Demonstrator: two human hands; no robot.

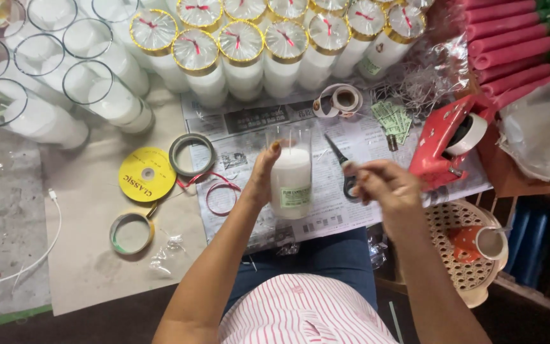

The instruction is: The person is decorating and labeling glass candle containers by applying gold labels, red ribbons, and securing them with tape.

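Note:
My left hand [263,173] grips a tall clear glass candle [291,178] filled with white wax, a green label on its side, upright over a spread newspaper [249,137]. My right hand [386,186] hovers just right of the glass with its fingers pinched together; what it pinches is too small to tell. Scissors [342,162] lie on the newspaper between my right hand and the glass, partly hidden by my fingers.
Wrapped candles with gold rims and red ties [243,48] stand in rows at the back; unwrapped glass candles [90,89] at back left. A yellow ribbon spool [147,174], tape rolls [191,153], red ribbon [221,191], a red tape dispenser [444,143], pink candles [510,44] and a wicker basket [463,248] surround me.

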